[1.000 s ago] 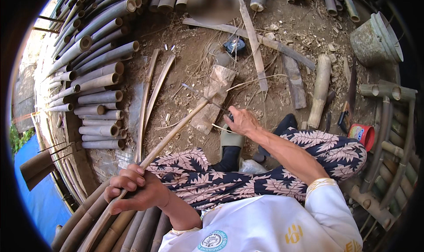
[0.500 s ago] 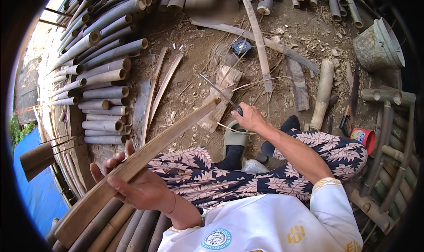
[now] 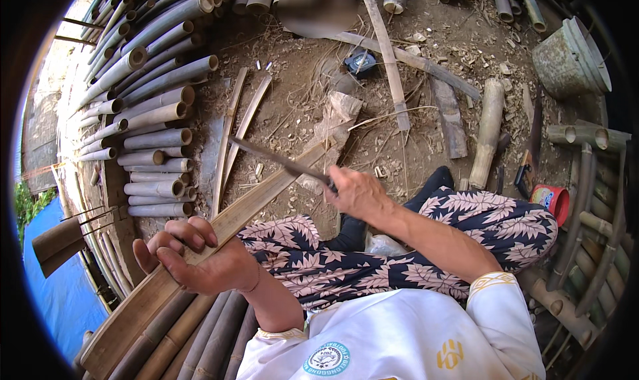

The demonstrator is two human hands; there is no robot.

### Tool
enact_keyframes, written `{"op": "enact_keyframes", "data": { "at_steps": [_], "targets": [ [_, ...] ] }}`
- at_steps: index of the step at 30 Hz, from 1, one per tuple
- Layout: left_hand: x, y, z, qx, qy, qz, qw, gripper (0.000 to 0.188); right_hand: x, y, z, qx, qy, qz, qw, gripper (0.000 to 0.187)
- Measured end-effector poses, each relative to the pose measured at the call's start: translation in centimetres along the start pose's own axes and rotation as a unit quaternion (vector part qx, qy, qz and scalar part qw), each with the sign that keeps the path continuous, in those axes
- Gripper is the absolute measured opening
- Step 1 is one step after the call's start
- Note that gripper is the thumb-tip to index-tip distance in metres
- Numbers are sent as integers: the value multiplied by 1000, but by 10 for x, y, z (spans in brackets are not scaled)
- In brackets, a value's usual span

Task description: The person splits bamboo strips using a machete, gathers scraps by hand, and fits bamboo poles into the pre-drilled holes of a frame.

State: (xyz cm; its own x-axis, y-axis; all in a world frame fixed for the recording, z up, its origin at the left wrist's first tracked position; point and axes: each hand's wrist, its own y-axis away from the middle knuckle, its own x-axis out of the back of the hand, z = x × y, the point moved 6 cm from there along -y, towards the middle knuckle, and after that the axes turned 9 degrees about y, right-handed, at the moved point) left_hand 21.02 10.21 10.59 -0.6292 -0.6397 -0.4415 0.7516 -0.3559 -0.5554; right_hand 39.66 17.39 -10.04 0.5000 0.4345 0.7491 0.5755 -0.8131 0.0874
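Observation:
My left hand (image 3: 196,257) is wrapped round a long split bamboo strip (image 3: 249,205), which runs slantwise from the lower left up toward the middle. In my right hand (image 3: 359,193) is the handle of a long dark knife (image 3: 276,156). Its blade crosses over the strip, pointing up and left; whether it touches the strip I cannot tell. The strip's far end reaches to a pale wooden block (image 3: 339,114) on the ground.
Stacked bamboo poles (image 3: 158,138) line the left. Split strips (image 3: 247,124) lie on the dirt beside them. At the right are a short bamboo length (image 3: 487,134), a handsaw (image 3: 526,170), a red tub (image 3: 558,203), a dirty bucket (image 3: 566,64) and a bamboo rack (image 3: 586,207).
My right hand has moved down and toward me, swinging the knife across the strip. The fingers of my left hand, looser before, have closed round the strip.

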Motion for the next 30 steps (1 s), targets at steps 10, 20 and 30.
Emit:
{"op": "enact_keyframes", "data": {
  "at_steps": [10, 20, 30],
  "targets": [
    [-4, -3, -9, 39, 88, -11, 995, 39, -51, -3, 82, -151, -29, -66, 986, 33],
    [-26, 18, 4, -6, -40, 2, 999, 38, 23, 32, -41, 36, -53, 81, 995, 27],
    [-25, 8, -5, -12, -56, 48, 997, 36, -25, 9, 43, -68, -21, -15, 997, 31]
  ]
}}
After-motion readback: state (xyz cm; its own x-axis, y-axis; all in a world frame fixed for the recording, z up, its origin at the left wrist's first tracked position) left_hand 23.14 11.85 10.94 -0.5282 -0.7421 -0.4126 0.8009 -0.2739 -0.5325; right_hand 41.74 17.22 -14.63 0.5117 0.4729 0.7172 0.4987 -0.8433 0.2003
